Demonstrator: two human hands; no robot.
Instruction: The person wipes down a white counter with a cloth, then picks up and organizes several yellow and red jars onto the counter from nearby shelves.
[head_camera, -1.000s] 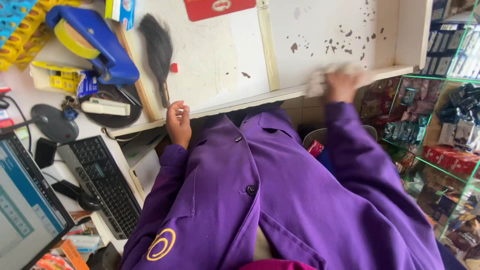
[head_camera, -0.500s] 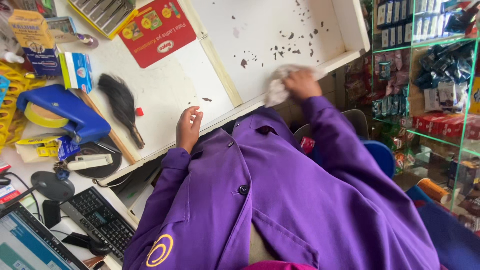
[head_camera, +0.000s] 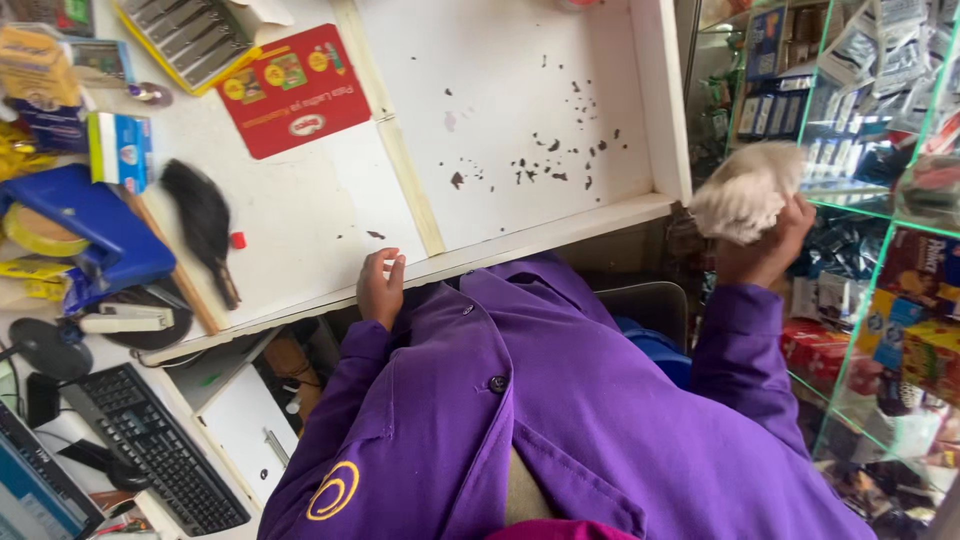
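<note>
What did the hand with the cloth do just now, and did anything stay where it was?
The right hand carried the crumpled white cloth off the white counter, past its right end, and now holds it up beside the glass shelves. It kept its grip throughout. The left hand stayed on the counter's front edge, and the dark crumbs and black brush stayed put.

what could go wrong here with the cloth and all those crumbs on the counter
The right hand holds the crumpled cloth off the counter's end, beside the glass shelves; shaking it there might scatter dirt onto the stock. The dark crumbs lie near the counter edge and could fall onto the purple coat.
</note>
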